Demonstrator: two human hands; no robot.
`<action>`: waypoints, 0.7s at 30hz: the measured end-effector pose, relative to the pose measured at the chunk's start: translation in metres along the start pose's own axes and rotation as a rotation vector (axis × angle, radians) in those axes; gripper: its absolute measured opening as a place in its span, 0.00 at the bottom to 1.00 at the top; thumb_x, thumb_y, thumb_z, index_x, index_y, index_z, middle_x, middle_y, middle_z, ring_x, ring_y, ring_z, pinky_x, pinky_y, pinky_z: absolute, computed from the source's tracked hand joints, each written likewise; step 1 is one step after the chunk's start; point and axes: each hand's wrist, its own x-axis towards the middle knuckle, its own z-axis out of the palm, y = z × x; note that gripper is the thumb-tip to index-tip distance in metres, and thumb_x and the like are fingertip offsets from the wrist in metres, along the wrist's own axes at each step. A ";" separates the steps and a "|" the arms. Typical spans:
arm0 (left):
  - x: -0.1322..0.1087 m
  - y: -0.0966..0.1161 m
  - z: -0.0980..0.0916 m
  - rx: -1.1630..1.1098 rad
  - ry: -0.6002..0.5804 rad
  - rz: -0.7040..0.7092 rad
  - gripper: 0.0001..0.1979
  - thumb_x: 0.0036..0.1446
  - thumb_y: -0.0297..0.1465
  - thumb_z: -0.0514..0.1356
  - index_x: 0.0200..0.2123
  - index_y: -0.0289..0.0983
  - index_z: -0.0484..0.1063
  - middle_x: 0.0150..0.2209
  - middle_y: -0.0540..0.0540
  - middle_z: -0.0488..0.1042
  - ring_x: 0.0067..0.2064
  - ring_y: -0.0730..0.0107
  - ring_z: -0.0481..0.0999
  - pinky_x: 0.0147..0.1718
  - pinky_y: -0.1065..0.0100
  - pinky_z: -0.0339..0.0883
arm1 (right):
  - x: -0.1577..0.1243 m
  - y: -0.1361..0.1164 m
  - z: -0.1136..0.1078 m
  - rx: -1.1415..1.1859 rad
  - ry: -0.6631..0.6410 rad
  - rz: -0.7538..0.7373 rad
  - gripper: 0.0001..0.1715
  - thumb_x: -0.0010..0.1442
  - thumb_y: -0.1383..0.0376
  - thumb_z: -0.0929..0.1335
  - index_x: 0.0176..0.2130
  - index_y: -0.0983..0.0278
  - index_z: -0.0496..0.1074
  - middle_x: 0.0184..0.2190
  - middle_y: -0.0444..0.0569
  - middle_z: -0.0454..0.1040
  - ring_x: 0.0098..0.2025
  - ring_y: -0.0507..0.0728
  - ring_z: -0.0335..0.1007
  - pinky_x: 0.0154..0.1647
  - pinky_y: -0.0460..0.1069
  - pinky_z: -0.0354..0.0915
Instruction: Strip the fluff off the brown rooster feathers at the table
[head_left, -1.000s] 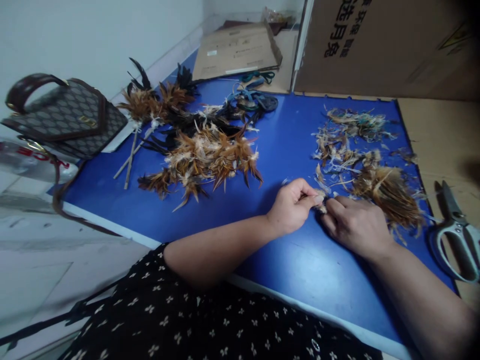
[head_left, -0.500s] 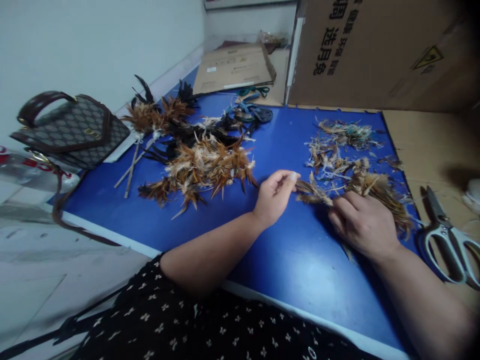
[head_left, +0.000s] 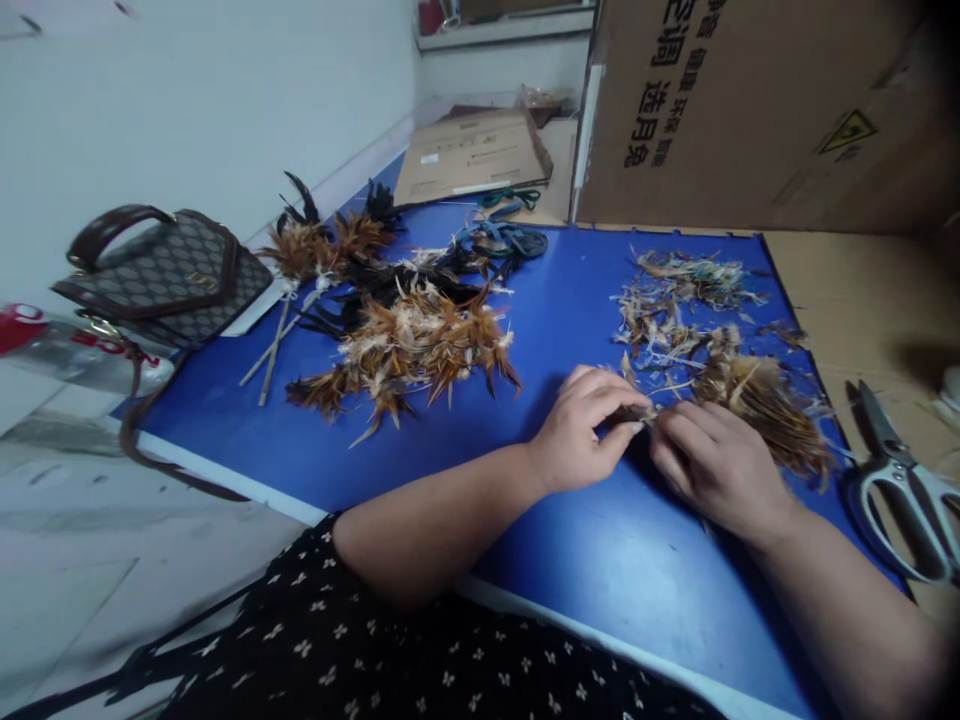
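Observation:
My left hand [head_left: 589,425] pinches a small tuft of brown feathers [head_left: 637,412] between thumb and fingers, right against my right hand [head_left: 720,465]. The fingers of my right hand are curled closed on the other end of that tuft, most of which they hide. Just beyond my right hand lies a thick bundle of brown feathers [head_left: 769,405]. Loose feather scraps [head_left: 652,320] are scattered behind both hands. Off to the left, a pile of orange-brown and cream feathers [head_left: 420,340] rests on the blue tabletop [head_left: 442,455].
Scissors [head_left: 900,480] lie open at the right edge. Black and brown feather bunches on sticks [head_left: 274,340], a patterned handbag [head_left: 172,270] and a plastic bottle [head_left: 82,350] are at the left. A tall cardboard box [head_left: 735,120] stands behind, beside flat cardboard [head_left: 472,155].
My left hand has come right and toward me, from holding feather tips apart to meeting my right hand. The right hand stays nearly in place. The view has shifted slightly.

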 end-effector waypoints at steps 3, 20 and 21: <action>0.000 -0.003 0.004 -0.100 0.019 -0.009 0.02 0.68 0.29 0.69 0.43 0.41 0.82 0.44 0.42 0.85 0.49 0.57 0.83 0.57 0.50 0.73 | 0.000 -0.002 0.000 0.095 0.023 0.021 0.11 0.74 0.65 0.69 0.36 0.57 0.74 0.31 0.49 0.77 0.31 0.58 0.69 0.38 0.56 0.66; -0.003 -0.003 0.014 -0.876 0.061 -0.856 0.27 0.54 0.48 0.81 0.42 0.36 0.77 0.35 0.50 0.81 0.31 0.77 0.78 0.36 0.69 0.74 | -0.002 -0.013 -0.001 0.384 0.190 0.269 0.09 0.70 0.59 0.75 0.50 0.55 0.79 0.41 0.54 0.84 0.38 0.64 0.81 0.42 0.61 0.77; -0.003 -0.003 0.014 -0.883 0.059 -0.862 0.26 0.53 0.47 0.81 0.42 0.36 0.77 0.35 0.50 0.81 0.31 0.77 0.77 0.36 0.69 0.74 | 0.000 -0.014 -0.001 0.394 0.183 0.249 0.07 0.70 0.61 0.75 0.49 0.55 0.79 0.40 0.53 0.84 0.38 0.63 0.81 0.42 0.60 0.77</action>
